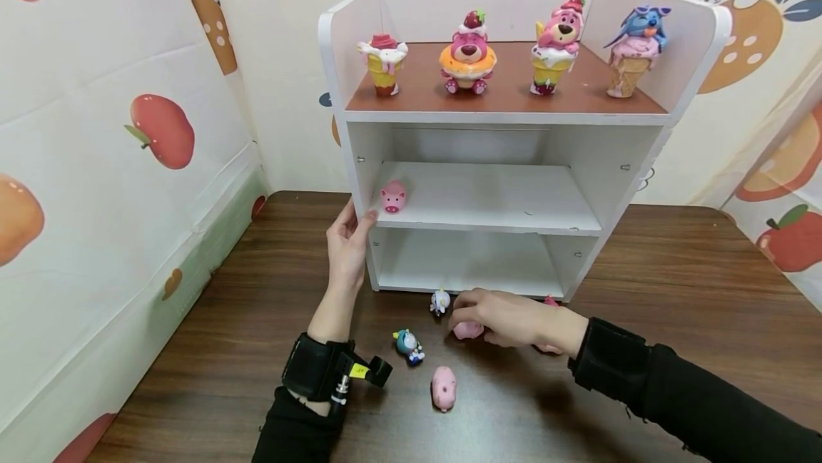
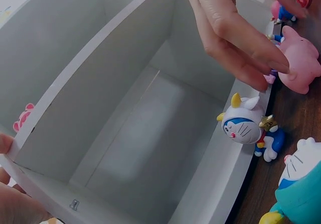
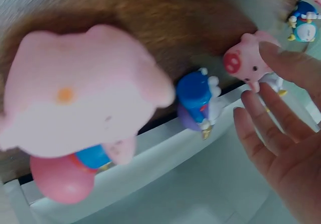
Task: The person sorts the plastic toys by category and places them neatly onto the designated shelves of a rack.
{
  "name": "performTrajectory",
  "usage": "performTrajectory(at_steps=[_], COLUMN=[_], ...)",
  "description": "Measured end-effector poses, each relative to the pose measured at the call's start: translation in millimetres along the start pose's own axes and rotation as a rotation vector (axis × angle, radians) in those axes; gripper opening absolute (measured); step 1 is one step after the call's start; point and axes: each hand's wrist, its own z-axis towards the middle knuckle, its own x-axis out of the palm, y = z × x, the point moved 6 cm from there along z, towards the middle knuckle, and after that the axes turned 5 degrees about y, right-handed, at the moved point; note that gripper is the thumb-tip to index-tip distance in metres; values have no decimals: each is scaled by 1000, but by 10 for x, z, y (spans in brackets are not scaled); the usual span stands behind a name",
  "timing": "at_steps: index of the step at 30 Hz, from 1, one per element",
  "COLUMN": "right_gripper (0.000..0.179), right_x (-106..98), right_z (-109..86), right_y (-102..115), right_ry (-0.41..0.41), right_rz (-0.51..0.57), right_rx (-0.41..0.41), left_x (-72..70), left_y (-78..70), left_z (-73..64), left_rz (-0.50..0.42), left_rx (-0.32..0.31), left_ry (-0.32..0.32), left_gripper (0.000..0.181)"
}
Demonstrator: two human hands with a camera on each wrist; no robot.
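Observation:
At the left side panel of a white toy shelf, my left hand grips the edge, thumb at the front. My right hand hovers before the shelf's base, fingers fairly straight and spread around a pink pig figurine lying on the table. Just left of those fingers stands a white-and-blue Doraemon figurine. Nearer me lie a teal-hooded Doraemon figurine and another pink pig. A larger-looking pig fills the left of the right wrist view; my forearm partly hides it in the head view.
One pink pig sits at the left of the middle tier. Ice-cream bear figurines, one with an orange ring, and a blue figure stand on the brown top tier. A blue-capped figurine lies by the shelf base.

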Motion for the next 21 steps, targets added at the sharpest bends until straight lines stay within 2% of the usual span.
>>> performTrajectory(at_steps=[6,21], right_gripper=[50,49], right_x=[30,145], right_z=[21,51], right_y=[-28,-33], right_ry=[27,5], right_rz=[-41,38], right_rx=[-27,0], left_x=[-1,3], left_y=[3,-1], left_z=[-5,-5], left_rz=[-6,0], left_rx=[10,1], left_ry=[6,8], left_gripper=[46,47])
